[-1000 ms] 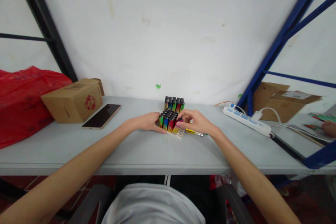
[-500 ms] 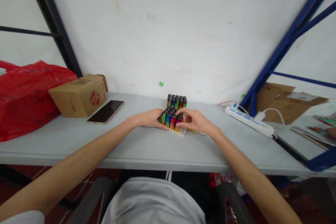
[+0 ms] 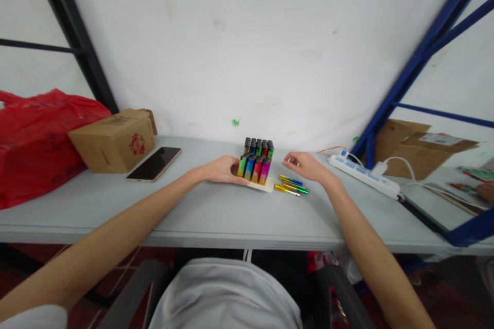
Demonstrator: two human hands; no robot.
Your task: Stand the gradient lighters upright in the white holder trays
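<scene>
A white tray (image 3: pixel 269 185) stands on the table with several upright lighters (image 3: pixel 253 168) in it, coloured green, blue, red and pink with black tops. My left hand (image 3: pixel 226 169) grips the tray's left end, thumb along the front. Behind it stands a second group of upright lighters (image 3: pixel 259 145). My right hand (image 3: pixel 303 164) is off to the right of the tray, fingers loosely curled and apart, holding nothing. Just below it, several loose lighters (image 3: pixel 291 185), yellow, blue and green, lie flat on the table.
A phone (image 3: pixel 154 164), a cardboard box (image 3: pixel 116 141) and a red bag (image 3: pixel 46 139) are at the left. On the right are a white power strip (image 3: pixel 365 177), flattened cardboard (image 3: pixel 417 151) and a blue metal frame (image 3: pixel 409 72). Another person's hand (image 3: pixel 487 191) shows at the right edge.
My right hand has let go of the lighters at the tray and moved right, uncovering the loose ones. The tray, with my left hand on it, has turned slightly.
</scene>
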